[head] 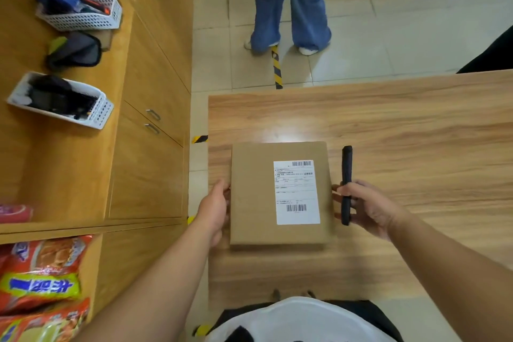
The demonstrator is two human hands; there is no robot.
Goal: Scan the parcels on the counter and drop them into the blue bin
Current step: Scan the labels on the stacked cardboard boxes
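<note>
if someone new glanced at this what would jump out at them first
The flat brown cardboard parcel lies in the middle of the wooden counter, its white shipping label facing up. The left hand grips its left edge, while the right hand holds a slim black scanner upright just beside the right edge. Beyond the counter, a person in wide blue trousers stands on the tiled floor.

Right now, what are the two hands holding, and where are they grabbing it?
The right hand grips a black scanner around its lower half. The left hand holds the cardboard parcel by its left edge.
</note>
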